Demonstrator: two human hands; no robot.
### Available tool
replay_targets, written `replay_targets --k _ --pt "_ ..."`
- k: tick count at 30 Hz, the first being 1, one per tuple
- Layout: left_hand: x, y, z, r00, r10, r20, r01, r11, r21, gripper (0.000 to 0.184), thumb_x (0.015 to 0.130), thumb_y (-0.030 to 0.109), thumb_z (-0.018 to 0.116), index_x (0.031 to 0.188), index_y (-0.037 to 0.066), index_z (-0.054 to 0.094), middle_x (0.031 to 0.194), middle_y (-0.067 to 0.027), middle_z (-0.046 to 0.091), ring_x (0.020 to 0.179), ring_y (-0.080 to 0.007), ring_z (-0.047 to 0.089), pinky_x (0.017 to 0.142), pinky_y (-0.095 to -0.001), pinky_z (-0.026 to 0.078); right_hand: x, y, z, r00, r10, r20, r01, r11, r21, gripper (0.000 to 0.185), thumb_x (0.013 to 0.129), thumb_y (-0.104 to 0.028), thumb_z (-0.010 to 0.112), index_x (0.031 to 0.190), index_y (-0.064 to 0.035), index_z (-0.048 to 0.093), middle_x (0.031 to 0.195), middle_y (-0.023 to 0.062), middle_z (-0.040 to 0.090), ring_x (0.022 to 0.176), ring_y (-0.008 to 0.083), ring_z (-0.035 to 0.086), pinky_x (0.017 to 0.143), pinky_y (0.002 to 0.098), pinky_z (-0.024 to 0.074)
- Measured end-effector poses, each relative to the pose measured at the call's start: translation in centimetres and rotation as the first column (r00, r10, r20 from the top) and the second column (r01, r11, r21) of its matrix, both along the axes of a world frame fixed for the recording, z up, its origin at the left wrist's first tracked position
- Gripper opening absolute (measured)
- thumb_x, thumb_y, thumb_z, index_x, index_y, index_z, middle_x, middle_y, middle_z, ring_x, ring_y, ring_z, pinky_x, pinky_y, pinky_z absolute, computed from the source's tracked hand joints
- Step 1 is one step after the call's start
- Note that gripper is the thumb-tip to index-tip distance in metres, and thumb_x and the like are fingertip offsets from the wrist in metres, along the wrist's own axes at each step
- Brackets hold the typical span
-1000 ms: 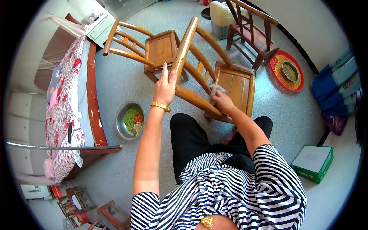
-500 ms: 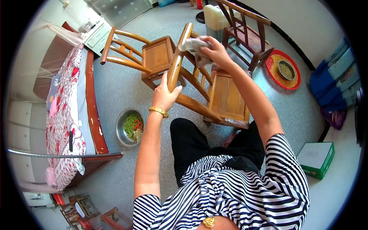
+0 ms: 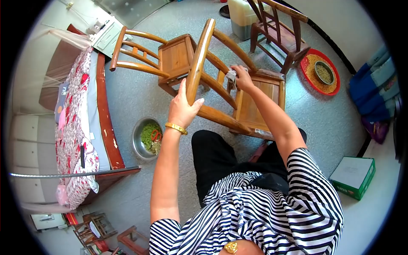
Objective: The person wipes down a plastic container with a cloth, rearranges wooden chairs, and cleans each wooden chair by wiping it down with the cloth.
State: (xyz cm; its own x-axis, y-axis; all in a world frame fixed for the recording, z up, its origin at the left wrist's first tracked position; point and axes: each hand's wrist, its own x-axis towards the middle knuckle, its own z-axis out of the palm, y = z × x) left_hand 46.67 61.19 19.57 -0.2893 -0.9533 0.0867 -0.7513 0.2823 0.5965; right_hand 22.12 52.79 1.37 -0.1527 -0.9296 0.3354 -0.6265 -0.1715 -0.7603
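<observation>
Cloth (image 3: 231, 75) shifted from chair's (image 3: 248, 112) top rail (image 3: 200, 57) to back slats (image 3: 217, 88); wiping seems moved inward, toward seat (image 3: 272, 91). Right hand (image 3: 243, 78) clutches cloth; left hand (image 3: 182, 107) grips chair's top rail, near end. Green box (image 3: 352, 177) well apart from chair, print unreadable.

Around the nearest chair (image 3: 260, 102), a second chair (image 3: 176, 59) is set at ten o'clock and a third chair (image 3: 288, 42) at one. Between two and three, a bowl (image 3: 327, 83) is nested in a tray (image 3: 303, 70). A basin (image 3: 137, 142) is placed on the floor (image 3: 125, 97) at eight, a bed (image 3: 77, 112) farther out at nine, a box (image 3: 353, 176) at four.
</observation>
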Motion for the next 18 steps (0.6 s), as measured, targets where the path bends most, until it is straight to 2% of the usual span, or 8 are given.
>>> replay_targets --k 3,5,7,9,11,15,17,18 --pt "0.0 0.1 -0.1 1.000 -0.025 -0.002 0.025 0.995 -0.100 0.074 0.070 0.029 0.069 0.130 0.007 0.033 0.098 -0.0173 0.060 0.092 -0.0301 0.058 0.081 -0.0357 0.044 -0.5 0.0 -2.5 0.998 -0.014 -0.063 0.018 0.998 0.059 0.036 0.073 -0.007 0.052 0.109 -0.0110 0.054 0.108 0.0121 0.052 0.102 0.0318 0.048 0.084 0.0370 0.0402" --pt "-0.2 0.2 0.7 0.999 -0.025 -0.030 0.025 0.999 0.025 0.079 0.067 0.028 0.068 0.131 0.003 0.027 0.106 -0.0238 0.055 0.098 -0.0375 0.054 0.084 -0.0397 0.043 -1.1 0.8 -3.7 0.996 0.018 -0.088 -0.005 0.989 0.151 0.041 0.071 -0.002 0.052 0.112 -0.0060 0.050 0.106 0.0166 0.049 0.101 0.0352 0.047 0.087 0.0364 0.0381" --pt "-0.1 0.1 0.5 1.000 -0.019 -0.016 0.020 0.999 0.026 0.079 0.067 0.028 0.068 0.131 0.004 0.027 0.107 -0.0233 0.055 0.099 -0.0373 0.053 0.085 -0.0394 0.043 -1.1 2.0 -5.9 0.972 0.011 -0.233 0.069 0.940 0.333 0.048 0.069 -0.002 0.053 0.117 -0.0067 0.045 0.110 0.0181 0.047 0.101 0.0366 0.047 0.086 0.0394 0.0398" --pt "0.0 -0.1 0.3 1.000 -0.015 -0.003 0.015 0.999 0.029 0.080 0.068 0.027 0.068 0.131 0.004 0.027 0.107 -0.0228 0.055 0.099 -0.0371 0.053 0.085 -0.0391 0.043 -0.8 3.8 -7.4 0.966 -0.015 -0.258 0.080 0.967 0.241 0.045 0.072 -0.005 0.054 0.116 -0.0045 0.043 0.109 0.0192 0.048 0.098 0.0387 0.049 0.082 0.0435 0.0432" --pt "0.1 -0.1 0.1 0.999 -0.012 -0.035 0.014 0.999 0.050 0.080 0.068 0.027 0.068 0.132 0.005 0.026 0.109 -0.0222 0.055 0.100 -0.0363 0.053 0.086 -0.0384 0.042 0.0 5.6 -5.5 0.944 -0.004 -0.331 0.146 0.902 0.406 0.042 0.072 -0.005 0.055 0.112 -0.0032 0.043 0.108 0.0173 0.047 0.095 0.0392 0.051 0.081 0.0437 0.0439" --pt "0.5 -0.8 -0.6 0.993 -0.028 -0.118 0.039 0.995 0.088 0.081 0.067 0.027 0.068 0.133 0.006 0.025 0.109 -0.0225 0.054 0.101 -0.0355 0.053 0.087 -0.0381 0.042 0.1 7.4 -5.6 0.889 0.127 -0.441 0.101 0.883 0.458 0.031 0.075 -0.007 0.053 0.105 -0.0040 0.045 0.107 0.0156 0.047 0.095 0.0373 0.052 0.077 0.0419 0.0466" --pt "0.9 -1.4 -1.4 0.995 -0.040 -0.092 0.042 0.999 0.025 0.076 0.070 0.016 0.067 0.134 0.015 0.027 0.085 -0.0065 0.057 0.057 -0.0132 0.056 0.038 -0.0240 0.044 0.6 8.7 -4.5 0.868 0.153 -0.472 0.103 0.875 0.473 0.027 0.076 -0.009 0.052 0.102 -0.0046 0.046 0.105 0.0150 0.048 0.095 0.0358 0.053 0.076 0.0412 0.0473" --pt "1.1 -1.6 -1.4 0.994 -0.043 -0.101 0.045 0.999 0.019 0.076 0.070 0.016 0.067 0.134 0.015 0.027 0.085 -0.0065 0.057 0.057 -0.0132 0.056 0.038 -0.0240 0.044 0.7 9.4 -4.2 0.863 0.214 -0.457 0.063 0.852 0.519 0.029 0.076 -0.010 0.052 0.104 -0.0051 0.046 0.107 0.0149 0.048 0.095 0.0358 0.053 0.077 0.0414 0.0470"
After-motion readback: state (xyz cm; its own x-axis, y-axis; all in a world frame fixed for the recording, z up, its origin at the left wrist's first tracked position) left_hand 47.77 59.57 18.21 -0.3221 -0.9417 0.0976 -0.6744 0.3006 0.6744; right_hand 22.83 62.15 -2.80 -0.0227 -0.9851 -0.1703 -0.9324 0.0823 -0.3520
